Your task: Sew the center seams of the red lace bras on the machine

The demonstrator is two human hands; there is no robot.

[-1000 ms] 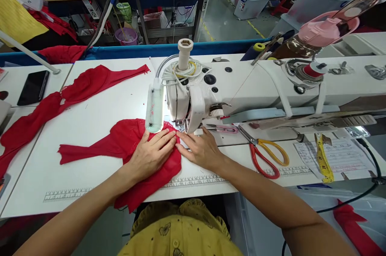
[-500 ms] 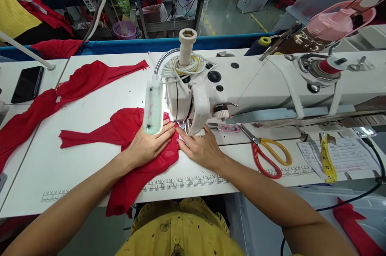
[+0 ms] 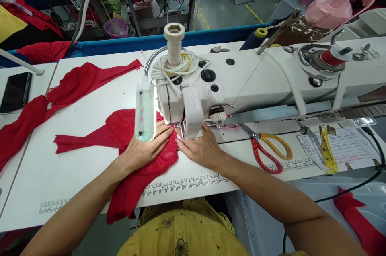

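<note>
two hands (image 3: 144, 149), two red garments (image 3: 120, 135), one scissors (image 3: 268, 153)

— What colour is the sheer mesh garment piece (image 3: 144, 167) on the flat white worktable (image 3: 75, 175)?
— Red all over, like the second lacy red fabric piece (image 3: 69, 87) farther back.
— And the long-armed sewing machine (image 3: 241, 83)?
— White, with black knobs and a red thread spool (image 3: 330, 58).
— The steel-bladed scissors (image 3: 268, 153)?
— One red handle, one yellow.
— The soft tape measure (image 3: 327, 151)?
— Yellow. The flat phone (image 3: 15, 92) is black, and the person's buttoned shirt (image 3: 181, 236) is mustard yellow with small dark flowers.
</note>
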